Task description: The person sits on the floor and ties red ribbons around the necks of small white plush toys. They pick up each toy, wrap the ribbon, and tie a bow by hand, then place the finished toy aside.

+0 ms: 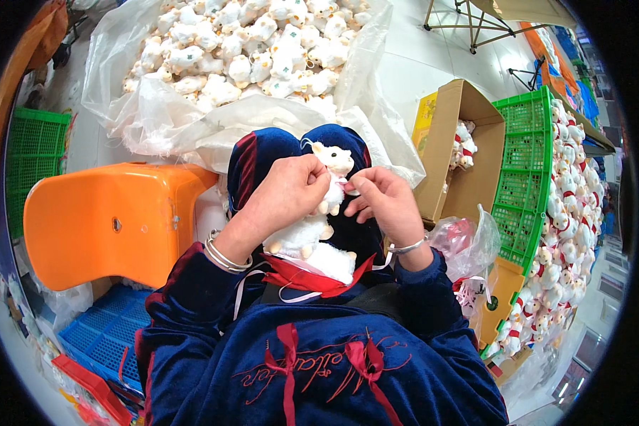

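A small white plush animal (333,159) with a dark eye stands upright between my hands, a pink ribbon (343,183) at its neck. My left hand (288,193) is closed beside the toy's neck, thumb and forefinger pressed together. What that pinch holds is hidden. On the other side, my right hand (388,204) pinches the ribbon between thumb and forefinger, its other fingers curled. More white plush toys (299,236) lie on my lap below. Under them is a red cloth (319,278), with thin white ribbon strands hanging around it.
Ahead lies a big clear plastic bag (149,113) heaped with white plush toys (263,50). An orange stool (106,220) stands at left, above a blue crate (110,319). At right are a cardboard box (451,170), a green crate (522,181) and many toys with red neckbands (564,220).
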`<state>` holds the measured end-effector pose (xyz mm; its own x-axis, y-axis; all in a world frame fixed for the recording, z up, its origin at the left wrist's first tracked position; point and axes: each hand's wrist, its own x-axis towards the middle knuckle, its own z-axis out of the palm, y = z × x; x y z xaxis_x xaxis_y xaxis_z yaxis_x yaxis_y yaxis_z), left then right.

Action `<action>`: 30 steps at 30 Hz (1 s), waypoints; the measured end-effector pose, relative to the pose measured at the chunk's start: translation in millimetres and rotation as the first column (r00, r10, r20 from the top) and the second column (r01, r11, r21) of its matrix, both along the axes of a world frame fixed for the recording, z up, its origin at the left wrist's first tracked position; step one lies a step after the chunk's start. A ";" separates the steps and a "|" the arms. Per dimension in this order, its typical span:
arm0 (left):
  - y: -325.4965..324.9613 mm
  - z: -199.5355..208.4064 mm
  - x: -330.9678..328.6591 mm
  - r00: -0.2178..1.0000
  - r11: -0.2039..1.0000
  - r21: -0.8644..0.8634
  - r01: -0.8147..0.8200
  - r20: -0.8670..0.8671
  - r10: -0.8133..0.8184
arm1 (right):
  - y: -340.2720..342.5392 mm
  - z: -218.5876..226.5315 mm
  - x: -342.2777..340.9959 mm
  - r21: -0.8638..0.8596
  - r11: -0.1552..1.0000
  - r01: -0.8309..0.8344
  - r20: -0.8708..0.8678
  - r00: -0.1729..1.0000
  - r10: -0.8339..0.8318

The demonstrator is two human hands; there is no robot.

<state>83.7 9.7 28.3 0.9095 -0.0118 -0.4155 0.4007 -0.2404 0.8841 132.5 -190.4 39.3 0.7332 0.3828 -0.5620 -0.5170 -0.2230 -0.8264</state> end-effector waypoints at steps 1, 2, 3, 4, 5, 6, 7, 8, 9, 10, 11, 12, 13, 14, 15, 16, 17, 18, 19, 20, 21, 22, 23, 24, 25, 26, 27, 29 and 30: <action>0.3 -0.7 -0.2 1.000 1.000 0.004 0.003 0.004 -0.003 | 2.1 -4.8 -1.0 0.007 1.000 0.002 -0.048 0.999 -0.002; 0.7 -2.0 -0.4 1.000 1.000 0.008 0.006 0.008 -0.006 | 3.0 -9.0 -1.5 -0.015 1.000 -0.002 -0.034 0.999 0.001; 0.9 -2.9 -0.8 1.000 1.000 0.013 0.009 0.011 -0.009 | 2.9 -12.1 -0.6 0.012 1.000 0.008 -0.071 0.997 -0.007; 0.8 -2.5 -1.0 1.000 1.000 0.006 0.004 0.004 -0.004 | 2.8 -14.7 1.2 0.039 0.999 0.018 -0.108 0.994 -0.014; 0.6 -1.6 -1.1 1.000 1.000 -0.001 0.000 -0.004 0.000 | 2.7 -16.9 2.2 0.065 0.997 0.029 -0.144 0.989 -0.020; 0.4 -1.1 -1.3 1.000 1.000 -0.008 -0.005 -0.012 0.005 | 2.8 -18.6 2.1 0.062 0.998 0.025 -0.142 0.990 -0.016; 0.3 -1.0 -1.8 1.000 1.000 -0.014 -0.006 -0.011 0.006 | 3.3 -20.2 1.8 0.059 0.998 0.021 -0.139 0.990 -0.013; 0.1 -0.9 -2.4 1.000 1.000 -0.019 -0.007 -0.009 0.006 | 3.8 -21.8 1.5 0.057 0.998 0.017 -0.137 0.991 -0.009; 0.1 -0.9 -3.0 1.000 1.000 -0.024 -0.008 -0.008 0.008 | 5.0 -23.5 0.8 0.040 0.999 -0.007 -0.089 0.996 0.011; 0.0 -1.1 -3.2 1.000 1.000 -0.022 -0.013 -0.005 0.013 | 6.5 -25.3 0.0 0.023 0.999 -0.030 -0.041 0.999 0.031; -0.3 -1.5 -3.3 1.000 1.000 -0.020 -0.017 -0.001 0.017 | 7.7 -27.3 -0.9 0.004 0.999 -0.053 0.006 0.999 0.053; -0.4 -2.0 -3.3 1.000 1.000 -0.017 -0.022 0.002 0.022 | 8.3 -30.3 -2.0 0.012 0.999 -0.051 0.045 0.998 0.050; 0.0 -3.2 -3.3 1.000 1.000 -0.006 -0.021 0.021 0.021 | 8.4 -33.5 -3.8 0.020 0.999 -0.049 0.083 0.995 0.048; 0.5 -5.3 -3.6 0.999 1.000 0.004 -0.020 0.039 0.020 | 8.9 -35.1 -5.3 0.027 0.998 -0.048 0.120 0.992 0.045; 1.1 -7.6 -3.9 0.998 1.000 0.016 -0.019 0.057 0.019 | 9.9 -35.1 -6.7 0.021 0.999 -0.033 0.158 0.987 0.029; 1.9 -10.0 -3.8 0.995 0.999 0.043 -0.018 0.101 0.014 | 11.1 -34.8 -8.0 0.015 1.000 -0.018 0.195 0.981 0.015; 2.9 -12.4 -3.3 0.989 0.997 0.071 -0.018 0.145 0.007 | 12.3 -34.3 -9.6 0.009 1.000 -0.002 0.233 0.973 0.000; 3.7 -13.4 -2.6 0.982 0.995 0.097 -0.018 0.189 -0.001 | 13.2 -33.1 -11.5 -0.002 1.000 0.014 0.264 0.965 -0.013; 4.5 -12.0 -1.8 0.988 0.996 0.086 -0.014 0.152 0.001 | 14.1 -31.8 -13.7 -0.012 0.999 0.031 0.294 0.955 -0.026; 5.5 -8.4 -0.8 0.993 0.997 0.075 -0.010 0.114 0.002 | 15.2 -31.2 -15.9 -0.022 0.999 0.049 0.325 0.945 -0.039; 6.3 -4.8 0.0 0.997 0.998 0.064 -0.006 0.078 0.001 | 16.6 -33.5 -18.5 -0.020 0.997 0.071 0.378 0.924 -0.059; 6.7 -1.5 0.2 0.999 0.999 0.042 -0.011 0.048 0.009 | 18.1 -38.1 -21.4 -0.016 0.995 0.094 0.431 0.899 -0.078; 7.0 1.7 0.0 1.000 1.000 0.021 -0.016 0.019 0.015 | 18.7 -40.5 -22.6 -0.011 0.993 0.117 0.481 0.871 -0.097; 7.6 3.1 -0.5 1.000 1.000 0.001 -0.023 -0.012 0.023 | 18.5 -37.7 -22.0 -0.009 0.995 0.099 0.423 0.902 -0.086; 9.2 1.9 -0.8 1.000 1.000 -0.010 -0.016 -0.002 0.016 | 18.0 -31.5 -20.4 -0.005 0.997 0.081 0.362 0.929 -0.074; 11.5 -0.4 -0.8 1.000 1.000 -0.021 -0.008 0.009 0.009 | 17.2 -25.7 -18.7 0.000 0.998 0.064 0.300 0.952 -0.061; 13.2 -1.7 -0.8 1.000 0.999 -0.032 0.000 0.019 0.000 | 16.0 -21.0 -15.9 -0.016 0.999 0.031 0.257 0.966 -0.026; 16.0 3.4 0.6 0.999 0.999 -0.031 0.023 -0.024 -0.024 | 13.6 -14.7 -9.3 -0.044 0.998 -0.036 0.167 0.985 0.043; 16.9 6.5 1.9 0.998 0.999 -0.031 0.034 -0.044 -0.035 | 12.9 -14.3 -8.1 -0.030 0.999 -0.045 0.144 0.988 0.049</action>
<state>85.6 26.6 34.8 0.8890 -0.0559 -0.4544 0.4317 -0.2283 0.8726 124.4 -177.5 25.1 0.7889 0.4052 -0.4620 -0.3810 -0.2674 -0.8851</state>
